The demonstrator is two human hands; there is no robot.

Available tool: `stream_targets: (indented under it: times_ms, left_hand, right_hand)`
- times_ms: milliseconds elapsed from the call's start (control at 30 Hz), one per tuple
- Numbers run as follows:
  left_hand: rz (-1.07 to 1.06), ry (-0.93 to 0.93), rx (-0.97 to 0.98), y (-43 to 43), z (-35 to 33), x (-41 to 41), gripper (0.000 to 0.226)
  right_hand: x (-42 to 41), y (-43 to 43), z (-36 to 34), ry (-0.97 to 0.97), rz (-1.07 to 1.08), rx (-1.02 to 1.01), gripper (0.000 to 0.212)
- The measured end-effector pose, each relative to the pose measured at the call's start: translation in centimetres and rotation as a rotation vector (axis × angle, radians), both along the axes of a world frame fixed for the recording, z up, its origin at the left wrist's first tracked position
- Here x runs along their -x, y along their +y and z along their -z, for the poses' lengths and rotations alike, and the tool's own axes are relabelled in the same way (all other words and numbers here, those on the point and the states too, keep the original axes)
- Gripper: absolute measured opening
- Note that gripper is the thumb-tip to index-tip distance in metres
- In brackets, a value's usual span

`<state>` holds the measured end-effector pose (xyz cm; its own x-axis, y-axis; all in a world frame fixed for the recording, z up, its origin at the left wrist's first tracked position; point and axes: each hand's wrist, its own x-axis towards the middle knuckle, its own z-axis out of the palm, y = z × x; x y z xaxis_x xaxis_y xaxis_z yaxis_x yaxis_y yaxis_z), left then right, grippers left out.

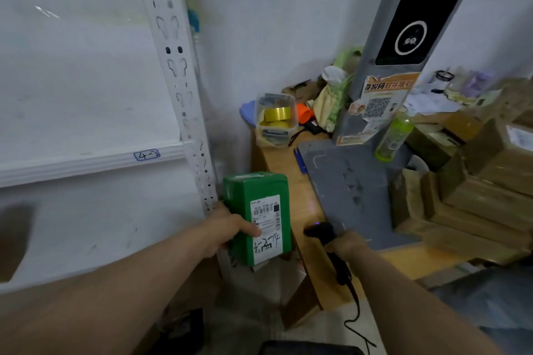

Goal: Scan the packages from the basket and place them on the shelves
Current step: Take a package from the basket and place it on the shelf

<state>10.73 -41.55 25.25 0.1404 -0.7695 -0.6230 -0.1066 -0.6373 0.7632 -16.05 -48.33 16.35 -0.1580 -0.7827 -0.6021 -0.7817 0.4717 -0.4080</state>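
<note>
My left hand (pixel 227 232) grips a green package (pixel 258 210) from its left side, thumb across the white shipping label that bears handwritten "3-2-14". The box is held upright in the air beside the white shelf upright (pixel 190 124). My right hand (pixel 347 243) holds a black corded barcode scanner (pixel 323 232), its head pointing left toward the package, a small purple light at its tip. The white shelf (pixel 86 164) at the left carries a tag "4-2". The basket is not in view.
A wooden table (pixel 302 190) on the right holds a grey scanning stand (pixel 349 181) with a tall post, a clear box of tape rolls (pixel 275 119), a green bottle (pixel 393 135), a blue pen and several stacked brown cardboard packages (pixel 484 181). The scanner cable hangs to the floor.
</note>
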Motion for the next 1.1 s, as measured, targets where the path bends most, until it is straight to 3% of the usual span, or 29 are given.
stream_targets:
  times_ms: [233,333,533,667,733,867,1100]
  left_hand:
    - [-0.044,0.014,-0.053,-0.5,1.8,-0.4,0.049]
    - [-0.086,0.045,-0.084,-0.2,2.9,-1.3,0.049]
    - [-0.166,0.059,-0.103,0.2,8.3,-4.4,0.117]
    - [-0.270,0.011,-0.099,1.4,9.8,-5.4,0.113]
    - [-0.303,0.002,-0.095,2.1,8.7,-4.8,0.117]
    - [-0.343,-0.051,-0.087,2.5,6.5,-3.5,0.090]
    - [-0.338,-0.068,-0.043,1.9,7.0,-2.9,0.090]
  right_hand:
    - [-0.4,-0.2,3.7,-0.094,0.036,0.029,0.046]
    - [-0.3,-0.2,4.1,-0.121,0.044,-0.071,0.034]
    - [-1.6,1.3,-0.9,-0.659,0.028,-0.352,0.030]
    - [-3.7,1.7,-4.1,-0.802,-0.041,-0.343,0.038]
    - [-4.6,2.1,-5.5,-0.800,-0.108,-0.282,0.040]
    - [-5.5,3.2,-7.7,-0.789,-0.202,-0.230,0.030]
    - [-5.4,4.3,-8.3,-0.817,-0.188,-0.182,0.027]
